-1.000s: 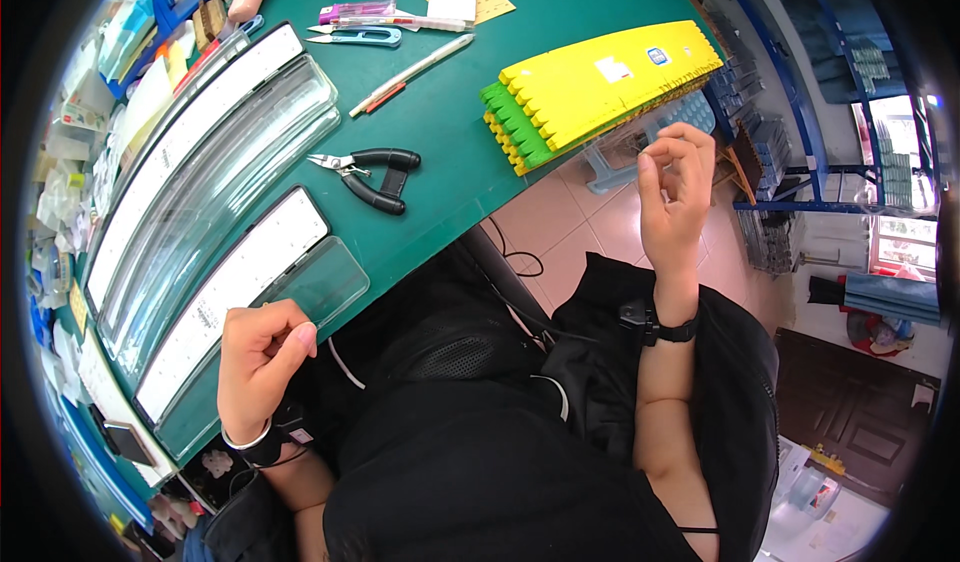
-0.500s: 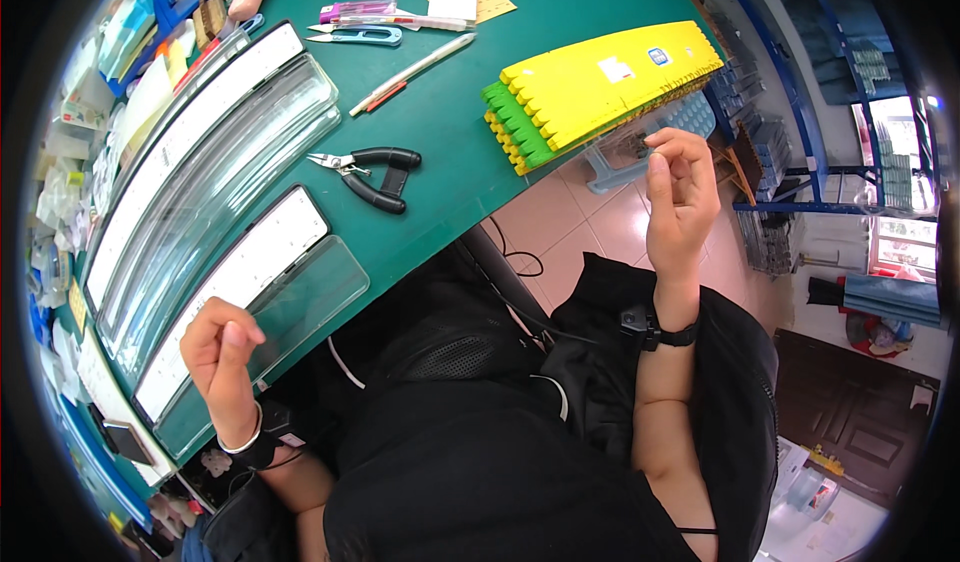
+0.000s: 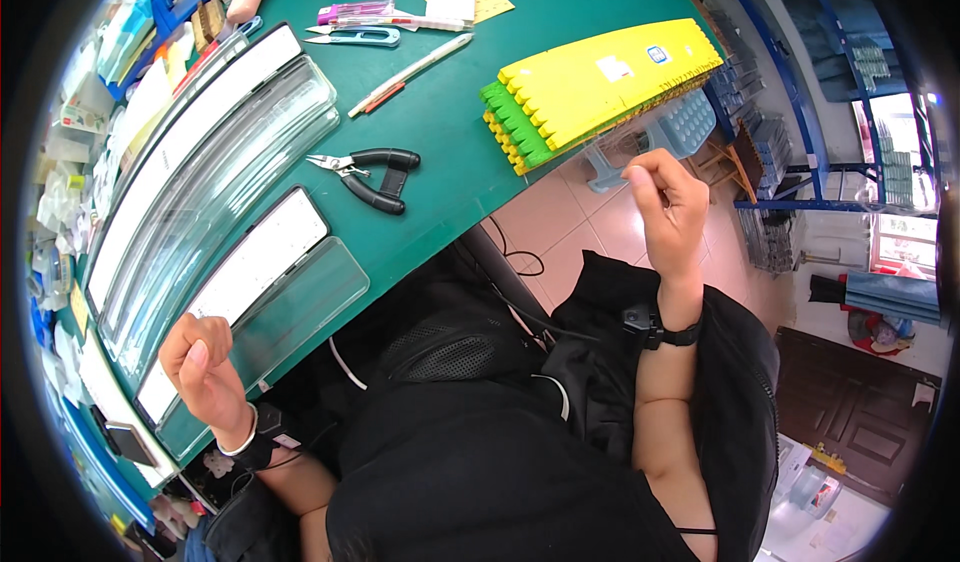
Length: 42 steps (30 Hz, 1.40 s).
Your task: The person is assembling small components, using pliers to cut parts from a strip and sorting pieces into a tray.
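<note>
Both the left hand (image 3: 205,370), lower left, and the right hand (image 3: 673,212), right of centre, are loosely curled in the head view; any pinch cannot be told. Bare green tabletop (image 3: 435,202) is bounded by a slanting front edge. The white case (image 3: 265,247), at left, is angled lengthwise toward upper right.

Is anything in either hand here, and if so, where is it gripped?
Nothing is visibly held. The left hand and right hand are both loosely curled, with no object showing in the fingers.
</note>
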Each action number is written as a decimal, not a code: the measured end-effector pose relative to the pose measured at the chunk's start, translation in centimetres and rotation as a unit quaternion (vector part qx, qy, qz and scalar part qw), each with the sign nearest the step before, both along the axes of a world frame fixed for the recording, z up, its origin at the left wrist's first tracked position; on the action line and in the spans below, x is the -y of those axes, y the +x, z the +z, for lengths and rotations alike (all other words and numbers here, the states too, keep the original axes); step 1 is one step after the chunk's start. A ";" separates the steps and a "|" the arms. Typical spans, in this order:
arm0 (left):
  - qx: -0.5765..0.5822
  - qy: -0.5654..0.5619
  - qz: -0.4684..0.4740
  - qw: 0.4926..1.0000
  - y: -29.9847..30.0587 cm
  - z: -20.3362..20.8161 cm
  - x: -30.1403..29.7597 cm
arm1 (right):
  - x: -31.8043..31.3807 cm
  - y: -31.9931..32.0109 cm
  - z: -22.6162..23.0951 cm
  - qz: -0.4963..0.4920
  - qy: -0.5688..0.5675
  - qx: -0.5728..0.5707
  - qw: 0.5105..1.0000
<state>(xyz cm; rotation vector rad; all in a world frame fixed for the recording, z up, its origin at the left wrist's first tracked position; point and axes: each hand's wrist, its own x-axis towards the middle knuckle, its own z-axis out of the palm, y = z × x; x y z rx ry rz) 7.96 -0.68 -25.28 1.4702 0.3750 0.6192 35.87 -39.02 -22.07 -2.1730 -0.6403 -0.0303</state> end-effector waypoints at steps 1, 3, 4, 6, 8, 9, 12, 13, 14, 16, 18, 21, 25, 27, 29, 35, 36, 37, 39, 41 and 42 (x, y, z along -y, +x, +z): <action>0.000 0.001 0.000 1.000 -0.1 0.0 0.0 | 0.0 -0.1 0.2 -0.021 -0.062 -0.019 0.998; -0.015 0.010 0.004 1.000 -0.2 -0.1 -0.2 | 0.7 0.4 0.2 -0.023 -0.075 0.001 0.997; -0.015 0.010 0.003 1.000 -0.1 0.0 -0.3 | 1.0 0.6 0.2 -0.025 -0.088 0.022 0.996; -0.010 0.042 -0.054 0.998 0.0 0.1 -0.5 | 1.3 0.8 0.6 -0.032 -0.035 0.011 0.999; -0.028 0.073 -0.099 0.992 0.0 0.6 -0.5 | 1.7 1.2 0.8 -0.036 0.020 -0.001 0.999; -0.045 0.104 -0.142 0.983 0.0 0.9 -0.5 | 2.2 1.5 0.8 -0.045 0.035 -0.012 0.998; -0.072 0.131 -0.188 0.971 0.6 1.2 -0.2 | 3.3 2.3 0.5 -0.042 0.068 -0.009 0.997; -0.080 0.127 -0.194 0.970 0.7 0.9 -0.2 | 3.6 2.4 0.7 -0.048 -0.004 0.079 0.996; -0.081 0.128 -0.191 0.970 0.6 1.1 0.0 | 3.4 2.6 0.9 -0.047 -0.073 0.163 0.983; -0.100 0.138 -0.189 0.967 0.3 1.7 0.2 | 2.6 2.6 1.4 -0.069 -0.138 0.262 0.953; -0.108 0.145 -0.193 0.964 0.3 1.7 0.1 | 2.1 2.3 1.9 -0.096 -0.205 0.358 0.906; -0.131 0.159 -0.192 0.960 0.3 1.7 -0.1 | 2.0 2.1 1.8 -0.123 -0.243 0.420 0.866; -0.157 0.167 -0.177 0.957 0.0 1.7 -0.2 | 2.3 2.4 0.8 0.015 0.190 0.134 0.972; -0.158 0.173 -0.176 0.956 -0.1 1.6 -0.3 | 2.0 2.0 0.9 0.130 0.340 -0.026 0.931; -0.159 0.180 -0.174 0.955 -0.1 1.5 -0.4 | 2.4 1.8 1.0 0.163 0.329 -0.061 0.928; -0.170 0.180 -0.169 0.954 -0.1 1.7 -0.1 | 0.1 0.6 0.2 0.011 0.040 -0.032 0.999; -0.172 0.187 -0.170 0.952 0.0 1.5 -0.1 | 0.0 0.6 -0.4 0.009 0.039 -0.031 0.999; -0.173 0.195 -0.171 0.950 0.2 1.4 -0.1 | 0.0 0.7 -0.9 0.004 0.023 -0.018 1.000; -0.177 0.192 -0.171 0.950 0.1 1.5 -0.1 | -0.7 0.6 -0.7 -0.003 -0.006 0.011 1.000; -0.179 0.189 -0.172 0.950 0.0 1.7 0.0 | -0.5 0.9 -0.7 0.009 -0.026 0.033 0.999; -0.182 0.186 -0.171 0.950 0.0 1.8 0.0 | -0.4 1.1 -0.7 0.020 -0.047 0.056 0.997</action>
